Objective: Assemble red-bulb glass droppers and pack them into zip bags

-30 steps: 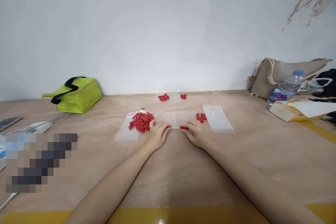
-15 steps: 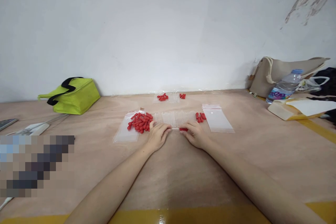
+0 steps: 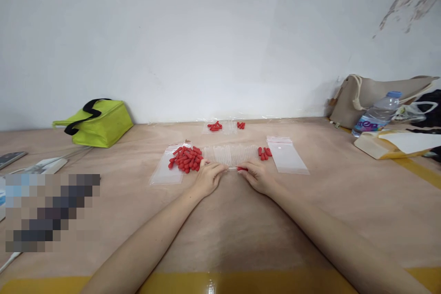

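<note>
Left hand (image 3: 208,179) pinches tube (image 3: 232,168) | right hand (image 3: 258,177) pinches red bulb (image 3: 242,169) | plastic bag (image 3: 163,174) (flat) partly under bulb pile (image 3: 186,160)

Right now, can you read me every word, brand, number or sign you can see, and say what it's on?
"e", probably, among the large letters on the water bottle's label; the rest of that word is too small to read surely.
On the left clear bag and right clear bag: no readable text.
The pixelated patch hides any text there.
</note>
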Demonstrator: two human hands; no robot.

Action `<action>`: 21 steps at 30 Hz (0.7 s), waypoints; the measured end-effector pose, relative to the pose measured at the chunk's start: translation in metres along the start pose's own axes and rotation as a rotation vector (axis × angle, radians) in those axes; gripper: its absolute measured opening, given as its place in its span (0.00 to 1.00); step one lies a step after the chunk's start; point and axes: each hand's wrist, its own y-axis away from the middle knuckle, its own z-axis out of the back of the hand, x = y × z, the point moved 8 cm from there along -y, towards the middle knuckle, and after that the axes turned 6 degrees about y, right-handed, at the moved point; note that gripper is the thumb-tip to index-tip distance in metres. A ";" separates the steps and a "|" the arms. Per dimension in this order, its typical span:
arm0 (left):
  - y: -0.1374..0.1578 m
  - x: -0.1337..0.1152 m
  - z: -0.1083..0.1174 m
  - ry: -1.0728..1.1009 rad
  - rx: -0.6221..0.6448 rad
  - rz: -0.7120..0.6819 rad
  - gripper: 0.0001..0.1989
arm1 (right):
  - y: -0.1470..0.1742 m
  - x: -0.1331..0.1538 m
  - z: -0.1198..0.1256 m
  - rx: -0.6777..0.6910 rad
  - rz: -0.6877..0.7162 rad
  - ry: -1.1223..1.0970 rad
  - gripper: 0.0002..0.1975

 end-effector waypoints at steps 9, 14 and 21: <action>0.001 -0.002 -0.004 -0.046 0.038 -0.050 0.13 | 0.004 0.006 0.000 0.037 0.077 0.018 0.08; 0.003 -0.003 -0.006 -0.081 0.039 -0.071 0.13 | 0.006 0.005 -0.006 0.094 0.092 0.028 0.08; 0.003 -0.007 -0.008 -0.131 0.045 -0.090 0.13 | 0.006 0.007 -0.010 0.147 0.095 0.109 0.09</action>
